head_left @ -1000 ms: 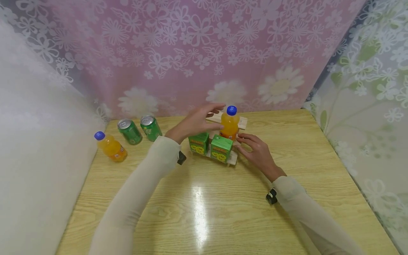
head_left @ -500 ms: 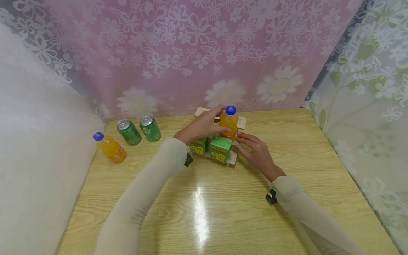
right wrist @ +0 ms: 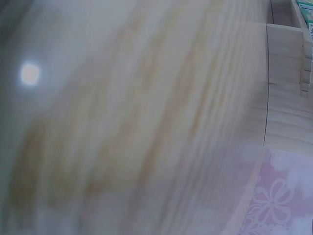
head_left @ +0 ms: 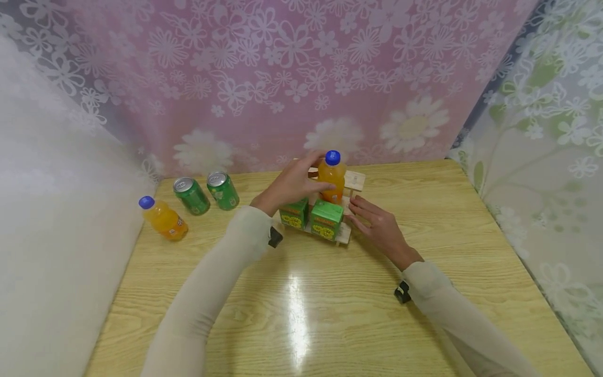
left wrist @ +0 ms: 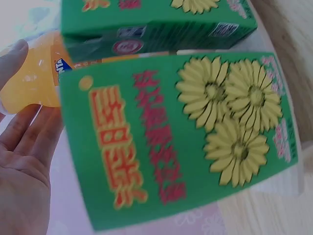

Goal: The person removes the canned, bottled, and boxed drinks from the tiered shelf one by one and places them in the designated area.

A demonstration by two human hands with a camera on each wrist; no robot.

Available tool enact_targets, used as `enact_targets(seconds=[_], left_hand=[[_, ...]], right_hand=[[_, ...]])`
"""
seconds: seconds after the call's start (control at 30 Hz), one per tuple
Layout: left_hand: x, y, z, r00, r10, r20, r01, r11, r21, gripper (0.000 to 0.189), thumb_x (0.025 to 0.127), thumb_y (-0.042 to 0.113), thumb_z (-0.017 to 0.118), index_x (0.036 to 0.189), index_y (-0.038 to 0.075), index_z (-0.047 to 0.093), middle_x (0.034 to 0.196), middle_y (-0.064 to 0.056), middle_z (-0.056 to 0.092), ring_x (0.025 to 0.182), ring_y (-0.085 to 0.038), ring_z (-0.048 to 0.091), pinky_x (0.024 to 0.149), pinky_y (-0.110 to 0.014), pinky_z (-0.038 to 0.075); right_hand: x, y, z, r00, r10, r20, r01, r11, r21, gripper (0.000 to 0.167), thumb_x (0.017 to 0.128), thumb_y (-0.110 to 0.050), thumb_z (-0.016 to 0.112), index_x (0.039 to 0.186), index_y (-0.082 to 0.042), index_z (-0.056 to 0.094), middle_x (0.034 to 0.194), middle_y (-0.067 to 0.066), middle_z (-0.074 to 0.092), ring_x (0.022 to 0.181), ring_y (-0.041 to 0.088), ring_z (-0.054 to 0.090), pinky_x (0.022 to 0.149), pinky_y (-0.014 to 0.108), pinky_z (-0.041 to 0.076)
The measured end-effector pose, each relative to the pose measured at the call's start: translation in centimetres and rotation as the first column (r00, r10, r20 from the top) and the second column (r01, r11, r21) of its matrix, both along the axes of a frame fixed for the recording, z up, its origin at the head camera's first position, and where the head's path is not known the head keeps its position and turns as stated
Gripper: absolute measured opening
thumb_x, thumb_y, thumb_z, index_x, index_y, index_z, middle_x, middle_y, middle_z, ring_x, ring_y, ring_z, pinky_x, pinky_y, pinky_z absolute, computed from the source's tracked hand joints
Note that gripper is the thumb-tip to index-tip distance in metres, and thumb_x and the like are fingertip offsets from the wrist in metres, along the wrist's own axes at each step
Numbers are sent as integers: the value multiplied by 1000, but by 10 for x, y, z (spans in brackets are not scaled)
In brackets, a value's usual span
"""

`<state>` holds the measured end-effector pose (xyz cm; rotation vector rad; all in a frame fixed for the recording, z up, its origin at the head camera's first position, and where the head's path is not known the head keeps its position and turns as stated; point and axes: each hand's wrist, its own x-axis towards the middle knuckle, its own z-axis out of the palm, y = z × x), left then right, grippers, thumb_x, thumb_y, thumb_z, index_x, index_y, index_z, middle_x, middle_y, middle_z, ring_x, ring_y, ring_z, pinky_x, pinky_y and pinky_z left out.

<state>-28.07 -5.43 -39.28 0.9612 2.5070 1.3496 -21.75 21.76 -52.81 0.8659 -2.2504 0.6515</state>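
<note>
My left hand (head_left: 296, 180) grips an orange soda bottle (head_left: 332, 180) with a blue cap, thumb on the near side and fingers behind. The bottle stands upright at a small stepped wooden rack (head_left: 355, 181); whether its base touches the step cannot be seen. On the rack's front step are two green drink cartons, a right one (head_left: 326, 219) and a left one (head_left: 294, 215). One carton (left wrist: 181, 132) fills much of the left wrist view, with the bottle (left wrist: 36, 78) behind. At the rack's right end, the fingertips of my right hand (head_left: 380, 226) rest close against it.
Two green cans, one (head_left: 191, 196) and another (head_left: 223, 190), stand at the back left of the wooden table (head_left: 358, 314). Another orange soda bottle (head_left: 165, 219) stands left of them. A pink flowered curtain (head_left: 282, 94) hangs behind the table.
My left hand has closed round the bottle, which has shifted left and slightly back along the rack. My right hand has stayed at the rack's right end.
</note>
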Motion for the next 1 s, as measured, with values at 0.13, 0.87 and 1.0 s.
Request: enact_targets(seconds=[0.13, 0.87, 1.0], left_hand=[[-2, -12, 6, 999, 17, 30, -19, 999, 45, 76, 97, 33, 86, 162, 23, 47, 150, -4, 64, 144, -30, 61, 119, -48, 54], [1, -101, 29, 971, 238, 0, -236, 965, 115, 79, 98, 29, 86, 165, 23, 45, 153, -12, 65, 139, -31, 67, 112, -45, 59], [2, -115, 32, 962, 274, 0, -272, 955, 122, 75, 98, 30, 86, 163, 23, 48, 153, -12, 65, 137, -31, 68, 112, -45, 59]], right_hand=[[0, 1, 1, 1000, 5, -1, -5, 1000, 12, 49, 78, 2, 93, 124, 8, 78, 130, 25, 76, 120, 42, 75, 91, 56, 64], [-1, 1, 0, 999, 9, -31, -8, 1000, 29, 48, 79, -1, 94, 124, 6, 79, 127, 25, 77, 117, 41, 77, 87, 56, 65], [-1, 1, 0, 1000, 2, -21, -2, 1000, 21, 49, 79, 0, 93, 125, 5, 79, 129, 24, 77, 118, 41, 76, 89, 56, 65]])
